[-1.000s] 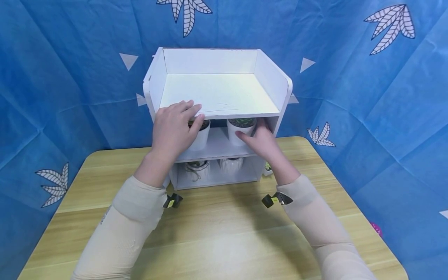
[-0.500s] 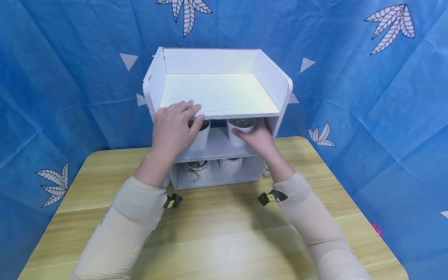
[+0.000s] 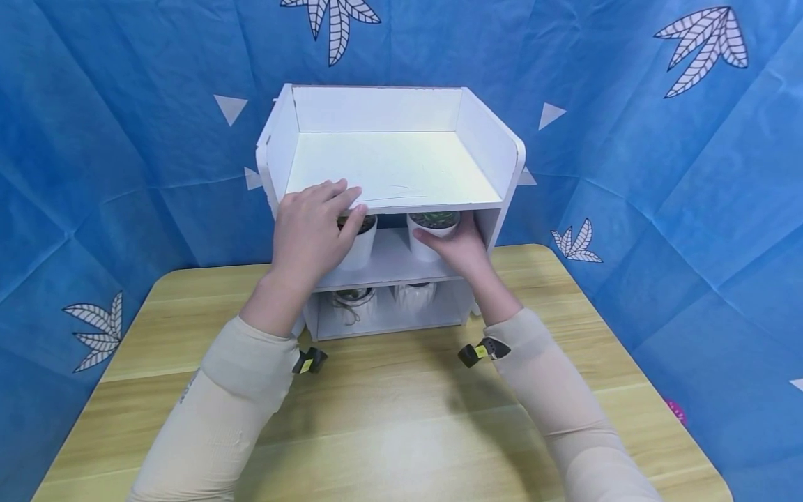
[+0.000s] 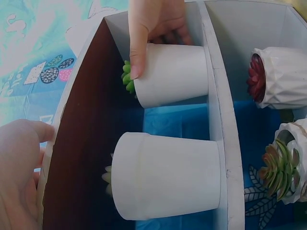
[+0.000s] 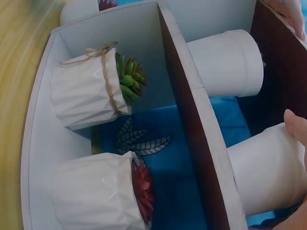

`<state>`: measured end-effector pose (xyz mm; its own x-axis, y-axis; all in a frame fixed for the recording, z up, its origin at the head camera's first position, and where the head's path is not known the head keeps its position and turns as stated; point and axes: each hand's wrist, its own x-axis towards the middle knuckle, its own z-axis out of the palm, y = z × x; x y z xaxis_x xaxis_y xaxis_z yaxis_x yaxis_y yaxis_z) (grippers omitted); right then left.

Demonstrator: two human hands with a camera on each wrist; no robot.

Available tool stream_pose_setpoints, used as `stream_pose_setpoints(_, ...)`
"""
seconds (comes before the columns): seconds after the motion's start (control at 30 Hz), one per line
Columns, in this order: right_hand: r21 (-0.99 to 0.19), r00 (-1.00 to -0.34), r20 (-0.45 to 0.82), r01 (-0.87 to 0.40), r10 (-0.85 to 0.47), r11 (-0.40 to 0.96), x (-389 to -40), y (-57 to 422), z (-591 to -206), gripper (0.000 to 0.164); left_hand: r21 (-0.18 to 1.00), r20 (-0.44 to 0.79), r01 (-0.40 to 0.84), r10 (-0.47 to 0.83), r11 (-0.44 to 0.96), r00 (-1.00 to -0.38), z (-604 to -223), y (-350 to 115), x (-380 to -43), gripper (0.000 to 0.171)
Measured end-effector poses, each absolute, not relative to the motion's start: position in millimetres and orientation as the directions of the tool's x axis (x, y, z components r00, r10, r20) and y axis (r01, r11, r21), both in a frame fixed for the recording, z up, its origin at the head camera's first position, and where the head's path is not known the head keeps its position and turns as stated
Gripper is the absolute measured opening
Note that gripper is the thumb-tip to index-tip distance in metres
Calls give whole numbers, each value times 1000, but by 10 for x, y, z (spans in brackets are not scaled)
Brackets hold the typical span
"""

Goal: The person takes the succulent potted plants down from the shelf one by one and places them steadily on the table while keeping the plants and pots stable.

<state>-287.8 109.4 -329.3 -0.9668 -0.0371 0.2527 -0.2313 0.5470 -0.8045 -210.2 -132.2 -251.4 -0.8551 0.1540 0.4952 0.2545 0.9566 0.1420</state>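
Note:
A white shelf unit (image 3: 395, 167) stands at the back of the table. My left hand (image 3: 310, 230) rests on the front edge of its top board at the left, fingers lying extended. On the middle shelf, my right hand (image 3: 465, 244) holds a potted succulent (image 3: 423, 245) from its right side, thumb across the front of the plain white pot. Green leaves (image 4: 128, 77) show at its rim in the left wrist view. To its left, on the same shelf, stands another plain white pot (image 3: 359, 252), its plant partly hidden behind my left hand.
The bottom shelf holds a ridged white pot (image 5: 88, 93) with twine and a green succulent, beside another ridged pot (image 5: 93, 191) with a red one. Part of a small white pot (image 3: 476, 307) shows beside the unit's right side. Behind hangs a blue cloth (image 3: 627, 174).
My right hand and forearm have shifted slightly left, and the thumb has come further round the pot. My left hand stays where it was.

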Motion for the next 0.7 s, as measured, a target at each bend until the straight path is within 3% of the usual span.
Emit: stream_pose_setpoints(0.7,-863,-967,255,-235,-16,448,-2931,1081,-3347,114,135,509,264,162,955,-846,-2518,-1306,-2103,50)
